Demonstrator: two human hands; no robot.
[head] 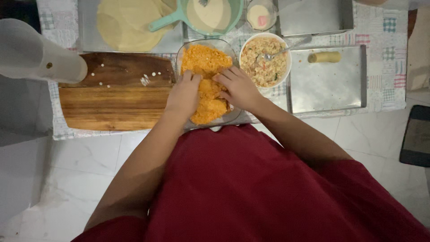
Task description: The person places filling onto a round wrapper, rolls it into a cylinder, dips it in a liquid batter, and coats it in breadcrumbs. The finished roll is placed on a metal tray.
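Here, at the far left, a pale plastic jug [36,56] juts into view above a wooden cutting board [114,92] flecked with white drops, and beyond the board lies a stack of thin pale wrappers [127,22]. Next comes a clear glass dish [186,51] heaped with orange crumbs [201,58], where both hands work: the left hand [183,96] and the right hand [238,87] are cupped close together, fingers curled around a crumb-coated roll [209,105] lying in the near part of the dish. Pressing too hard could, I judge, split the roll or strip its coating, and a loose grip could scatter crumbs over the dish's rim onto the cloth-covered bench [389,27]. Just behind sits a teal pan of batter [210,15]; to the right, a white bowl of filling [264,60] with a spoon [286,49] stands touching the dish, easily nudged by the right wrist. Farthest right, a metal tray [329,87] carries one uncoated roll [324,57].
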